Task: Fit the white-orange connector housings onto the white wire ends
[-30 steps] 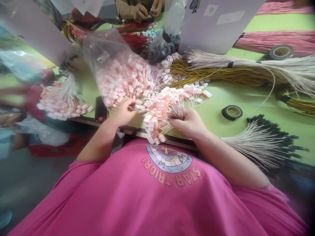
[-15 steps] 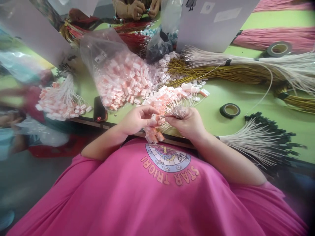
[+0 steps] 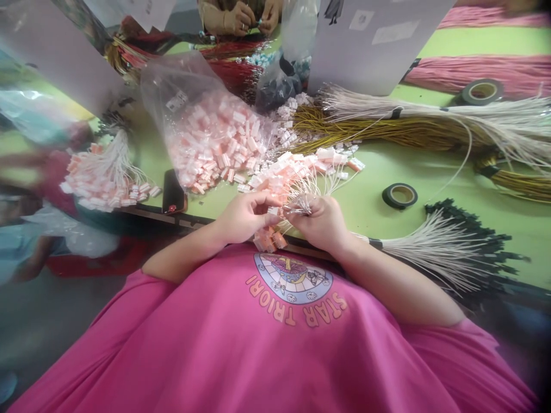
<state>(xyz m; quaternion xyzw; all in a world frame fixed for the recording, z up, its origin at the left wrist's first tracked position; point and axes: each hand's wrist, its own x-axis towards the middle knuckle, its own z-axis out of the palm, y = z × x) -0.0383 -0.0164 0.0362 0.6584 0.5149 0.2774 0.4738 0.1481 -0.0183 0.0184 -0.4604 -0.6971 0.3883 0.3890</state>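
Note:
Between thumb and fingers, my left hand [image 3: 246,217] pinches a small white-and-orange connector housing [image 3: 274,211]. My right hand [image 3: 323,225] is closed round a bundle of thin white wires [image 3: 302,203], whose bare metal tips stick out towards my left hand. The two hands almost meet, with the housing close to the tips; whether a wire enters it I cannot tell. Several orange-and-white connectors [image 3: 269,238] hang just below the hands at the table edge. Behind the hands, more connectors [image 3: 279,175] with white wires lie on the green table [image 3: 365,195].
A clear bag of connectors [image 3: 215,137] lies ahead. Left are a phone [image 3: 174,192] and a wired connector bundle [image 3: 107,178]. Right are tape rolls [image 3: 400,195], white wires [image 3: 365,106], yellow wires [image 3: 379,129] and black-ended wires [image 3: 447,246]. Another person's hands [image 3: 241,18] work opposite.
My right hand has moved left and slightly down with the wire bundle, bringing the tips closer to the housing. My left hand has shifted slightly right, still pinching the housing.

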